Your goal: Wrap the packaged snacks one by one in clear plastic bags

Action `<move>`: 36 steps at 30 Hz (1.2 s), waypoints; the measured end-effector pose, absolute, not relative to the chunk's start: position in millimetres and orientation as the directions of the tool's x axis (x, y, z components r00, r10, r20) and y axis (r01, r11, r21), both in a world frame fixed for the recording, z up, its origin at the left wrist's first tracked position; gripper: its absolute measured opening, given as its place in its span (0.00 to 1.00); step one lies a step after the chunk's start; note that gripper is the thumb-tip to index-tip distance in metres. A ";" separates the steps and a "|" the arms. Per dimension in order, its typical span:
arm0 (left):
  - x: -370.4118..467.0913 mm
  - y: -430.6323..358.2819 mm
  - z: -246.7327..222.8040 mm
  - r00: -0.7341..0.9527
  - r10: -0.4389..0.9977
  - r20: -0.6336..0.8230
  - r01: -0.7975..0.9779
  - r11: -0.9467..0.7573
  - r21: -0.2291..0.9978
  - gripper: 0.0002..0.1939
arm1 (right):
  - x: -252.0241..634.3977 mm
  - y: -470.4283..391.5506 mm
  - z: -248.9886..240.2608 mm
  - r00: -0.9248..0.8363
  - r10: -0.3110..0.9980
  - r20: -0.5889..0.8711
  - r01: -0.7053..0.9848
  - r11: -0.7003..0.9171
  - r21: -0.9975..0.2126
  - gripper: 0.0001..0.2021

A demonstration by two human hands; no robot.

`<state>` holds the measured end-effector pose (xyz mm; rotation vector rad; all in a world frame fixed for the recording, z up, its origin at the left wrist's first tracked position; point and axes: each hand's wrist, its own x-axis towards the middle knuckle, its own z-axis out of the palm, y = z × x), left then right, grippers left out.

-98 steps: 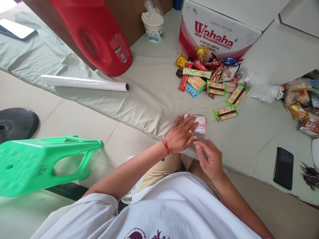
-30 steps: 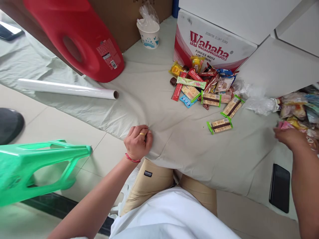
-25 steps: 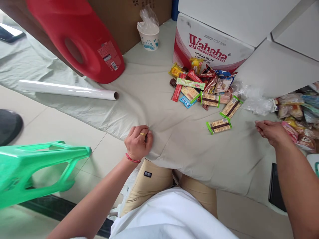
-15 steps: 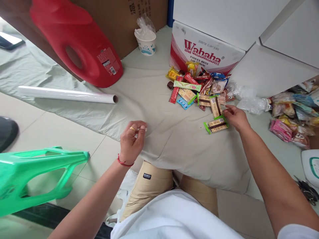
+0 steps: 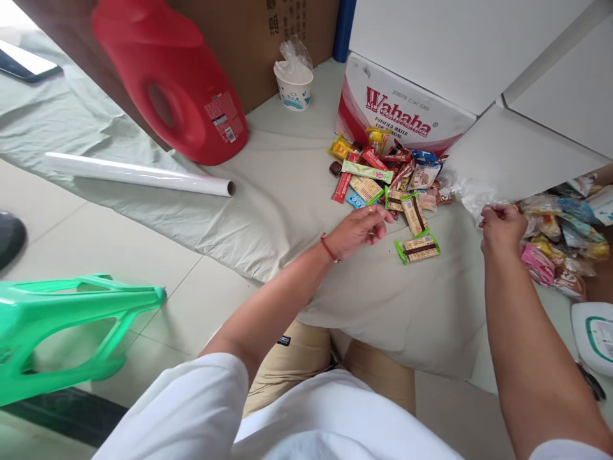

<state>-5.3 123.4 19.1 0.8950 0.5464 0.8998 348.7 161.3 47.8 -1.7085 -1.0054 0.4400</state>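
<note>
My left hand reaches over the cloth at the near edge of a heap of wrapped snacks. Its fingers are loosely curled and apart, with nothing in them. Two green-ended wafer packs, one upper and one lower, lie just right of it. Farther right, my right hand is closed, its fingertips pinching at crumpled clear plastic bags. Just beyond that hand sits a second group of bagged snacks, a pink pack among them.
Behind the snacks stands a Wahaha water carton. A paper cup, a red jug and a white roll are on the cloth to the left. A green stool is on the floor; a white device sits right.
My left hand has moved right and forward to the snack heap, its fingers loosening. My right hand has left the wafer packs and moved right to the plastic bags.
</note>
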 end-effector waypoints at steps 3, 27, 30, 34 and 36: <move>15.1 128.6 2.8 0.577 0.814 -0.071 -0.455 0.392 0.799 0.25 | 301.3 128.6 58.4 0.434 0.897 0.085 0.005 0.092 -0.996 0.11; 1.3 137.5 -17.7 0.522 0.830 -0.197 -0.411 0.448 0.794 0.29 | 183.8 78.8 -0.7 0.301 0.947 -0.111 -0.487 0.052 -0.872 0.16; -2.2 136.8 -16.6 0.570 0.789 -0.230 -0.314 0.468 0.826 0.30 | 185.7 80.8 -0.6 0.390 0.918 -0.068 -0.490 0.144 -0.860 0.18; -7.1 138.1 -15.0 0.623 0.746 -0.237 -0.210 0.451 0.867 0.29 | 190.8 82.6 -1.6 0.454 0.890 -0.028 -0.389 0.170 -0.905 0.21; -8.5 138.5 -14.4 0.592 0.779 -0.204 -0.248 0.417 0.874 0.28 | 191.8 83.7 -4.1 0.503 0.864 0.007 -0.296 0.180 -0.938 0.21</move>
